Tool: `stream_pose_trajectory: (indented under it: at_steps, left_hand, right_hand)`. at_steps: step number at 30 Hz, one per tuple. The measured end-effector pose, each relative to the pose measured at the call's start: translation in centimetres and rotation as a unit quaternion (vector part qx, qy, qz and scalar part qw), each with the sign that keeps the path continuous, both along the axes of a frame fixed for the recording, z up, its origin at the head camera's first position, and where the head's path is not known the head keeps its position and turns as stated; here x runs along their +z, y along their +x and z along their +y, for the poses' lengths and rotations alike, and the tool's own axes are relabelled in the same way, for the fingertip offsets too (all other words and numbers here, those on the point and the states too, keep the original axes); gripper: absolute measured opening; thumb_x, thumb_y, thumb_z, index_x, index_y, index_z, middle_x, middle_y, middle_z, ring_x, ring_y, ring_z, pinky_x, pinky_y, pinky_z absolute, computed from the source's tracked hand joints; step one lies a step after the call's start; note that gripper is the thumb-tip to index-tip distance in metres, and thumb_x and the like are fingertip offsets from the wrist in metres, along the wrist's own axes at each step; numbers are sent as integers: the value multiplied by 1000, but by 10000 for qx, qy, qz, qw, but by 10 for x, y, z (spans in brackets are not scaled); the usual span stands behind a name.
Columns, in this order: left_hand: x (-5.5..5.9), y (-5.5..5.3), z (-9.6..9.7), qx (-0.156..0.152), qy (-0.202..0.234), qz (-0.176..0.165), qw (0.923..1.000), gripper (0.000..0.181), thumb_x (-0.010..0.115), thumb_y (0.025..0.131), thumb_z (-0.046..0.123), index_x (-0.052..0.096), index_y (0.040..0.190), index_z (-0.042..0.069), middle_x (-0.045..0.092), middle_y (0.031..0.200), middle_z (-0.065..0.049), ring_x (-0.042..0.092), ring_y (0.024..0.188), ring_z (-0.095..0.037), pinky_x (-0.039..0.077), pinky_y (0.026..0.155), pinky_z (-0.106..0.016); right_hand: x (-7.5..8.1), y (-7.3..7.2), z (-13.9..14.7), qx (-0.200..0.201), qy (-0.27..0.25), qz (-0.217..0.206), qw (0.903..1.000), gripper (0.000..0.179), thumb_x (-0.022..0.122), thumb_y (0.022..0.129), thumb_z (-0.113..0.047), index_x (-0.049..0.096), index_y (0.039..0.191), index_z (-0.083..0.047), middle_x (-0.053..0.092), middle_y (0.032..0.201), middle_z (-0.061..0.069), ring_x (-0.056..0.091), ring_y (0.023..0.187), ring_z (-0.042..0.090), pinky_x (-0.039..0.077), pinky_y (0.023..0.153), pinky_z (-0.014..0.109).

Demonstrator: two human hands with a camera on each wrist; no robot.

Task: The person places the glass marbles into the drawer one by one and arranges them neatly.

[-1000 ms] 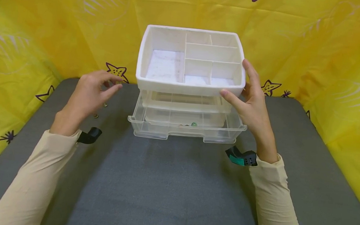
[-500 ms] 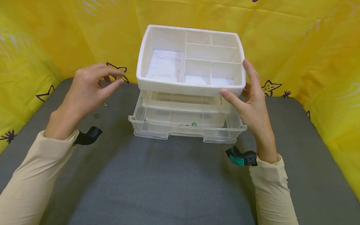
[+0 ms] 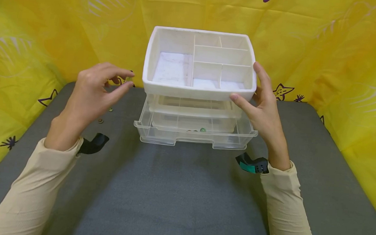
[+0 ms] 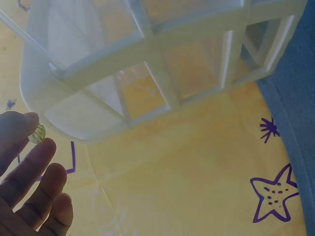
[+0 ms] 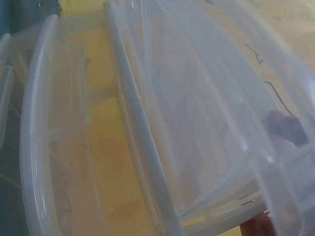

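Note:
My left hand (image 3: 91, 90) pinches a small yellow-green marble (image 4: 37, 134) between thumb and fingertips, just left of the white organizer (image 3: 199, 92). The organizer's divided top faces up, and a clear drawer (image 3: 161, 134) is pulled out at its bottom. My right hand (image 3: 264, 104) grips the organizer's right side, thumb on the front edge and fingers around the side. A green marble (image 3: 202, 130) lies in the clear drawer, with small dark things beside it. In the right wrist view, the organizer's frame and clear panels hide most of the right hand.
Two small round things, one greenish (image 3: 110, 109) and one brownish (image 3: 100, 121), lie on the grey tabletop (image 3: 183, 196) by my left wrist. A yellow patterned cloth (image 3: 309, 38) hangs behind and at both sides.
My left hand first draws slightly left, then rises and comes a little nearer the organizer, and the pinched marble now shows more clearly. My right hand and the organizer stay put.

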State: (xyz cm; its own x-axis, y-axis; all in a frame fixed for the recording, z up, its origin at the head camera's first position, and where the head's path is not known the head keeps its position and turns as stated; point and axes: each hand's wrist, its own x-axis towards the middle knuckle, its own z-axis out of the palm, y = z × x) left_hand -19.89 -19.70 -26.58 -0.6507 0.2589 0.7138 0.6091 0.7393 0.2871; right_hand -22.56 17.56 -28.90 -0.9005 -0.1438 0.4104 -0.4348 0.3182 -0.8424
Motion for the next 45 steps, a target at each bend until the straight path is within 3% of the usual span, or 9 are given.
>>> stream_pose_trajectory:
  at_steps: [12,22,30,45]
  left_hand:
    - [4,4,13,-379,-167,396,9984,19,76,81,-5,72,101,-4,70,87,-18,57,76,-22,36,71,-13]
    - [3,6,23,-714,-221,351,9966,14,75,82,-4,73,96,-3,70,87,-16,55,78,-21,38,71,-16]
    - [1,8,31,-949,-455,376,9937,13,76,83,2,75,97,-1,71,88,-14,59,80,-22,41,80,-17]
    - [-4,7,47,-1494,-588,345,9864,16,78,81,-2,74,97,1,73,91,-11,63,84,-21,46,80,-18]
  right_hand:
    - [-1,-1,1,-4,-9,-4,10000,84,70,91,-9,21,159,-25,21,161,-6,54,119,28,55,95,35]
    - [0,-1,0,-7,35,28,10000,84,69,91,-9,21,159,-25,21,161,-5,55,118,28,54,98,44]
    - [0,-1,0,21,4,28,10000,84,69,92,-8,21,159,-24,20,162,-5,54,119,28,55,97,39]
    - [-1,-1,0,3,28,51,10000,84,69,92,-8,21,159,-25,21,162,-5,53,121,29,51,101,50]
